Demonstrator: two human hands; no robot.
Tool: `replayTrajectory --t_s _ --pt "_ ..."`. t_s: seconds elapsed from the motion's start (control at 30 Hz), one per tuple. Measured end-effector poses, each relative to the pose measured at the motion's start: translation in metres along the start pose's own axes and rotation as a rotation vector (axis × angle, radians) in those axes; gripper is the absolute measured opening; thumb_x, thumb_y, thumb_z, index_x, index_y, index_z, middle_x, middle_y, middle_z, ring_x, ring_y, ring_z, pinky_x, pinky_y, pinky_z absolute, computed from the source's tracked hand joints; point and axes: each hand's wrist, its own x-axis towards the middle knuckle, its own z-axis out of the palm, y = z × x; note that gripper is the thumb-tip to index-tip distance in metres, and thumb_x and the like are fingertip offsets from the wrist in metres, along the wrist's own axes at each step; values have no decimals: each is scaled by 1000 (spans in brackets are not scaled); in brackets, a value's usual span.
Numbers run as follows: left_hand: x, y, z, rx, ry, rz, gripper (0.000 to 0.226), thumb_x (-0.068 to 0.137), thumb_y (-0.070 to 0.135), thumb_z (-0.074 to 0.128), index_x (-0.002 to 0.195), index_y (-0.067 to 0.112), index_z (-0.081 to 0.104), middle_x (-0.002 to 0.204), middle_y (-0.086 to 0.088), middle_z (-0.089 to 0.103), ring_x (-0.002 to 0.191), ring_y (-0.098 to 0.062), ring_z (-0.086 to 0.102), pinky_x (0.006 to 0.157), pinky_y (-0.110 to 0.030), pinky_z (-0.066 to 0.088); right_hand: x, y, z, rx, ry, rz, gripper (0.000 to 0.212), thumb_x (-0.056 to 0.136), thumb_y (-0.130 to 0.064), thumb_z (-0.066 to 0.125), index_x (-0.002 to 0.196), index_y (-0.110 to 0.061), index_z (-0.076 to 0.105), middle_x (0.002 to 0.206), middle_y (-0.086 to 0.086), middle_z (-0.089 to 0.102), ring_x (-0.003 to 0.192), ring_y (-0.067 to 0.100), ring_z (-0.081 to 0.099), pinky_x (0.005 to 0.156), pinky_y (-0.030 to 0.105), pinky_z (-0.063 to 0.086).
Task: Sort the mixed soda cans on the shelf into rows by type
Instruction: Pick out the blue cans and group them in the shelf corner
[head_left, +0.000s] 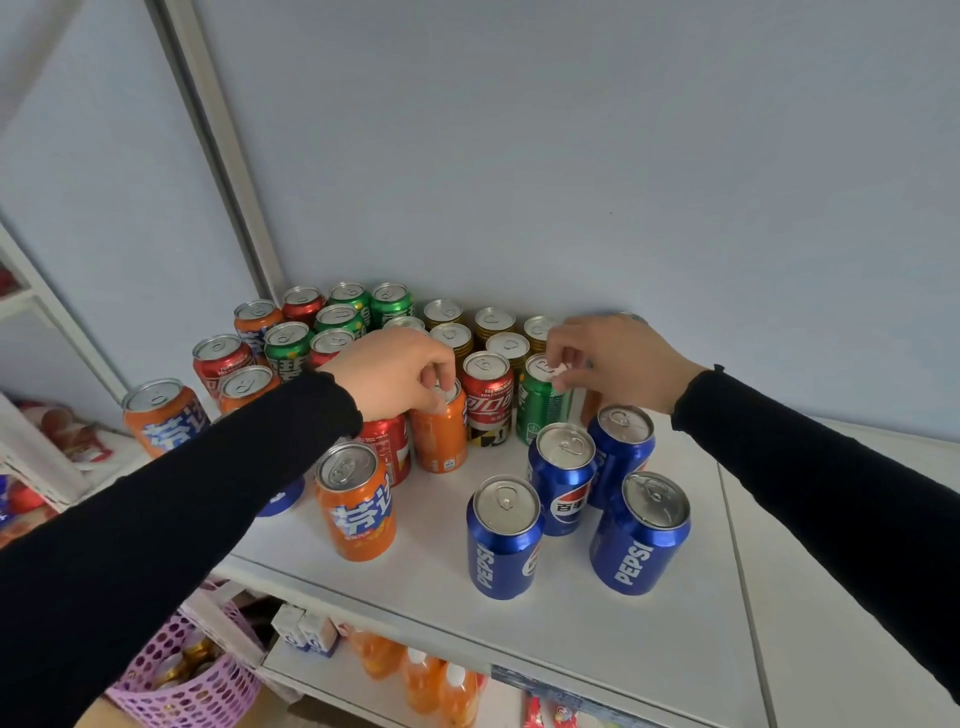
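Mixed soda cans stand on a white shelf (571, 613). My left hand (395, 376) grips the top rim of an orange Fanta can (440, 439) in the middle. My right hand (618, 358) pinches the top of a green Sprite can (537, 413). A red Coca-Cola can (487, 400) stands between those two cans. Several blue Pepsi cans (503, 540) are grouped at the front right. Green, red and orange cans (287, 348) crowd the back left, and gold cans (493, 322) line the back wall. Another Fanta can (356, 504) stands near the front.
The blue-grey wall (571, 156) backs the shelf and a white upright post (218, 145) stands at its left. Below are a pink perforated basket (192, 686), orange drink bottles (421, 675) and small cartons. Bare shelf surface lies to the right.
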Motion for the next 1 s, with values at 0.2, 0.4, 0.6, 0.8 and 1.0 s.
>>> replayTrajectory --t_s 0.2,0.4,0.6,0.8,1.0 --pt "-24 -18 -28 -131 96 15 18 84 33 79 100 29 71 95 14 68 90 -2 62 75 -26 51 -9 -31 -16 213 90 19 9 89 -39 70 94 -33 65 93 -15 65 86 0 63 81 38 56" --pt "-62 -53 -58 -243 185 19 19 83 33 81 99 30 72 97 16 70 92 3 61 73 -10 42 -16 -101 -29 322 142 2 12 91 -35 72 97 -25 69 94 -13 69 89 2 64 78 22 52" --pt "-116 -85 -58 -341 220 49 19 83 29 81 99 30 71 99 20 69 94 12 60 79 -18 46 -27 -185 -14 416 195 31 10 91 -29 70 96 -21 69 93 -12 69 89 4 64 77 21 51" --pt "-164 -122 -32 -330 267 129 17 83 34 78 97 32 69 106 13 61 98 -5 56 81 -27 42 -50 -247 23 412 294 146 4 92 -26 69 95 -23 69 91 -13 68 88 4 64 75 24 52" --pt "-201 -145 24 -394 462 74 62 79 22 83 133 26 52 133 6 49 121 -11 48 102 -31 41 -87 -285 73 473 452 376 2 92 -23 69 90 -24 68 89 -13 69 86 3 64 74 12 47"
